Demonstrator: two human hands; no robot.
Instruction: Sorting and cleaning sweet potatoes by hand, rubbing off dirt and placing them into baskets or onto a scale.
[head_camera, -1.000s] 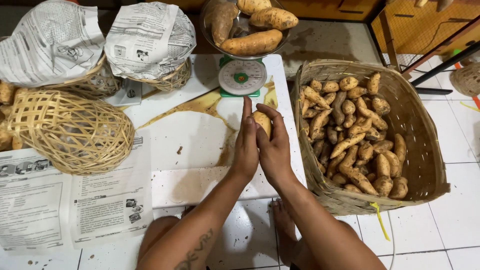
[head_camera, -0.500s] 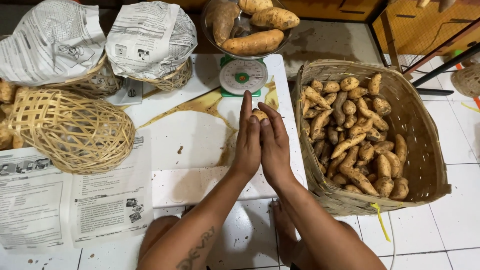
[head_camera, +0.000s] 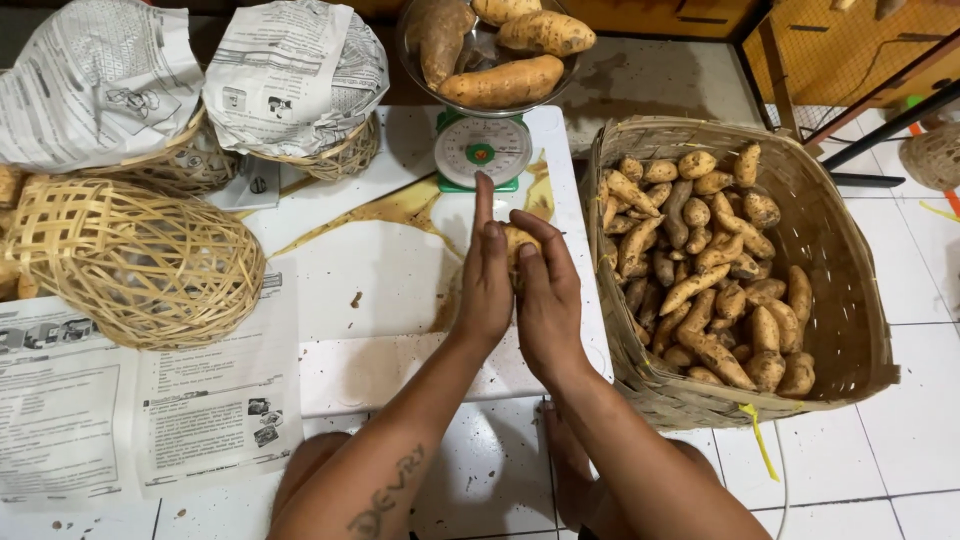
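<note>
My left hand (head_camera: 484, 280) and my right hand (head_camera: 546, 290) are pressed side by side around one small sweet potato (head_camera: 516, 240), which peeks out between the fingers. They hover over a low white table (head_camera: 380, 290), just in front of a green kitchen scale (head_camera: 480, 150). The scale's bowl holds several large sweet potatoes (head_camera: 500, 82). A large woven basket (head_camera: 830, 250) full of small sweet potatoes (head_camera: 700, 270) stands close to my right hand.
An overturned open-weave basket (head_camera: 130, 260) lies at the left on sheets of newspaper (head_camera: 140, 420). Two baskets lined with newspaper (head_camera: 290, 90) stand at the back left. The floor is white tile (head_camera: 900, 430). My knees show below the table.
My hands have closed tighter around the sweet potato, so less of it shows. Their position over the table is almost the same.
</note>
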